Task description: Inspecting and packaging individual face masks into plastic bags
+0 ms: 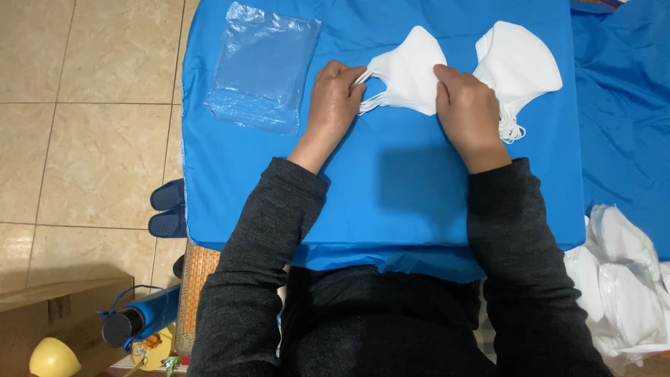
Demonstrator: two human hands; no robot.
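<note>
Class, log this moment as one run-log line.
left hand: grips mask stack | right hand: presses same stack | second stack, clear bags alongside

Free cloth low, obstacles high

The blue cloth point(405, 202) is bare at lower centre; a clear bag point(262, 66) blocks upper left, mask stacks point(520, 66) probably fill upper right.

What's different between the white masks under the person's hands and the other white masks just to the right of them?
Both hands, left hand and right hand, rest on the left stack of white folded face masks; the right stack of white folded face masks lies untouched. The left stack's ear loops point left, pinched by the left hand; the right stack's hang down past the right hand. Both lie on the blue cloth-covered table, alike in shape.
</note>
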